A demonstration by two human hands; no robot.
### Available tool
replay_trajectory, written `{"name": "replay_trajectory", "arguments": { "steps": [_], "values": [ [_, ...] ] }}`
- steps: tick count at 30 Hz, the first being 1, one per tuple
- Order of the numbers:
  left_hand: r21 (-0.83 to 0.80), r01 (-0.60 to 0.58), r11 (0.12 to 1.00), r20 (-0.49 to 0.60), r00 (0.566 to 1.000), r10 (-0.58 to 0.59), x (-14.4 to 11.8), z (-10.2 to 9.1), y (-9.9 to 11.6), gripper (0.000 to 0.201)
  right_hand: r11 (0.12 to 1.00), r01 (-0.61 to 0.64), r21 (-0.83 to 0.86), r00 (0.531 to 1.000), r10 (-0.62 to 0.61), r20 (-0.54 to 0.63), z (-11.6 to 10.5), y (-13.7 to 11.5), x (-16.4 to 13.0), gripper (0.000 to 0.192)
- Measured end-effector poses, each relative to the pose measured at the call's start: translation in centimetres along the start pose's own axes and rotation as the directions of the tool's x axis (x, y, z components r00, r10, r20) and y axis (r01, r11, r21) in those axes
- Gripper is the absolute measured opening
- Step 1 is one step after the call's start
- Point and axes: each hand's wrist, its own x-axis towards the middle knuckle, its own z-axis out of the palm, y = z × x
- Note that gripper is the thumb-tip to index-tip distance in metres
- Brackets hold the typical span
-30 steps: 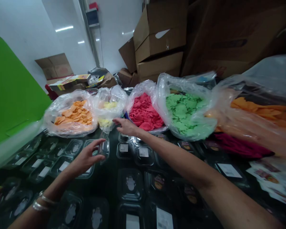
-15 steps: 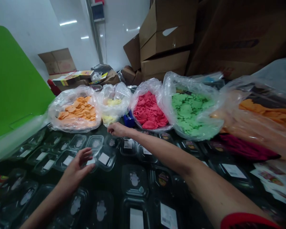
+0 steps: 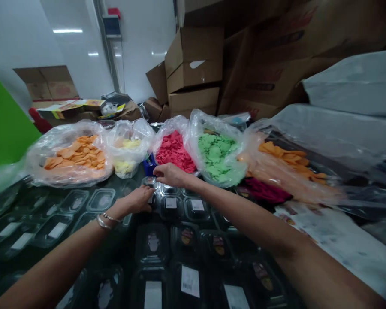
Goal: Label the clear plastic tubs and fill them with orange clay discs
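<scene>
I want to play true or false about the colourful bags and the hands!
1. The pink pieces bag sits right beside the green pieces bag. True.
2. Both hands are inside the orange pieces bag. False: the left hand and right hand are over the small clear box on the table.
3. The left wrist wears bracelets. True.
4. The cardboard boxes stand in front of the bags. False: they are stacked behind them.
</scene>
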Motion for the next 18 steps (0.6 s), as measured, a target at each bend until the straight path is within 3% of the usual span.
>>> {"name": "replay_trajectory", "arguments": {
  "steps": [5, 8, 11, 15, 18],
  "values": [
    [-0.157, 0.019, 0.987, -0.012, 1.000, -0.021, -0.8, -2.4, -0.6, 0.053, 0.998, -0.055, -0.028, 0.997, 0.054, -0.052, 0.2, 2.3, -3.1, 0.022],
    [-0.302, 0.033, 0.953, -0.020, 0.999, -0.041, -1.8, -3.7, -0.3, 0.057, 0.996, -0.036, -0.085, 0.995, 0.027, -0.095, 1.3, 2.5, -2.9, 0.050],
    [-0.434, 0.017, 0.901, -0.038, 0.999, -0.037, -2.0, -3.5, 0.0, 0.056, 0.985, 0.035, -0.169, 0.993, -0.053, -0.106, 2.6, 1.8, -1.9, 0.071],
    [-0.492, -0.004, 0.871, -0.102, 0.993, -0.053, -2.0, -1.9, -0.1, 0.048, 0.951, 0.143, -0.274, 0.986, -0.162, -0.047, 3.7, 1.1, 0.2, 0.033],
    [-0.425, 0.011, 0.905, -0.180, 0.979, -0.096, -2.8, -0.8, -0.6, 0.045, 0.921, 0.227, -0.317, 0.973, -0.223, 0.049, 4.1, 1.0, 1.6, 0.020]
  ]
}}
